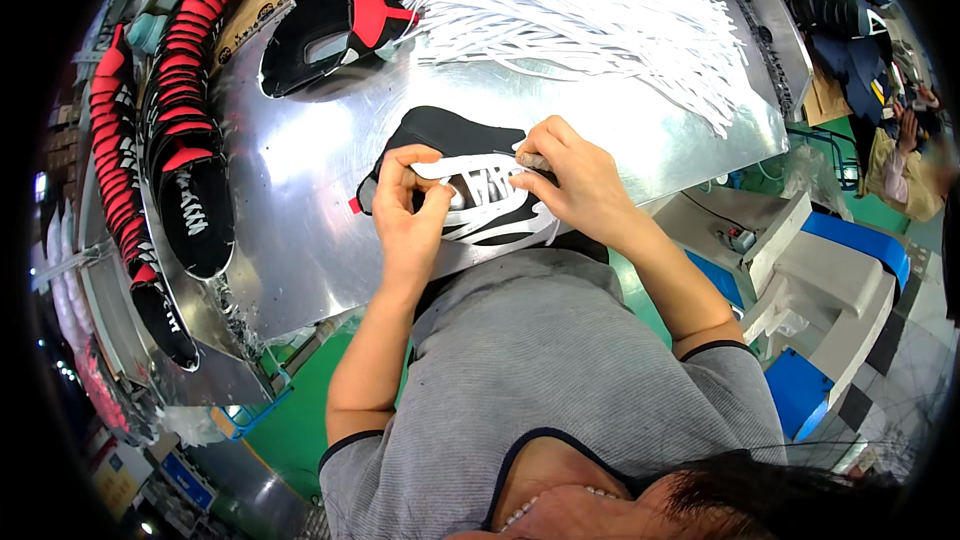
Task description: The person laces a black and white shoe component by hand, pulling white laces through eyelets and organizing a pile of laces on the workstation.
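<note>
While the person leans over the near edge of the metal surface (300, 210), a black shoe upper (450, 155) lies directly under both hands, its long axis running roughly left to right, the dark end pointing up and away. The left hand (408, 210) is pinched together on a white lace (480, 185) at the upper's left side, thumb and forefinger closed on it. The right hand (570, 180) rests on the right side, fingers curled shut on the lace end and pressing on the upper; both hands sit about equally near, one on each flank of the lacing.

Farther along the surface lies a big loose bundle of white laces (600, 10), and beside it a black-and-red upper (330, 30). Along the left rim a row of black-and-red uppers (185, 120) is stacked. Beyond, to the right, stand white and blue machines (830, 280) on a green floor (290, 430).
</note>
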### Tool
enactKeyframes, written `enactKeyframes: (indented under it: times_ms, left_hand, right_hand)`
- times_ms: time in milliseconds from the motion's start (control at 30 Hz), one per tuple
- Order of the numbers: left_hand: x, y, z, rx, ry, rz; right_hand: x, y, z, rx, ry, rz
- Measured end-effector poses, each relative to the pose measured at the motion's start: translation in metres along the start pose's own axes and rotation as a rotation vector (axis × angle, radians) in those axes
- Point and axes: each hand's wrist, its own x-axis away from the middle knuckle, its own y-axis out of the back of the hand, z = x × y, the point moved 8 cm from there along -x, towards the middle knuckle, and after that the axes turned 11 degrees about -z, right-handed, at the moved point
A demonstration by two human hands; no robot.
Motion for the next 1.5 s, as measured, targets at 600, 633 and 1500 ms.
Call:
enactKeyframes:
  times_ms: [600, 633, 1500]
  left_hand:
    - [0.01, -0.02, -0.056, -0.608, -0.593, -0.035]
    - [0.011, -0.016, -0.053, -0.638, -0.582, -0.06]
    - [0.021, -0.04, -0.049, -0.99, -0.432, 0.352]
  right_hand:
    - [0.071, 0.003, 0.031, -0.46, -0.023, 0.597]
    - [0.069, 0.003, 0.03, -0.598, -0.145, 0.654]
    - [0.001, -0.009, -0.008, -0.481, -0.116, -0.168]
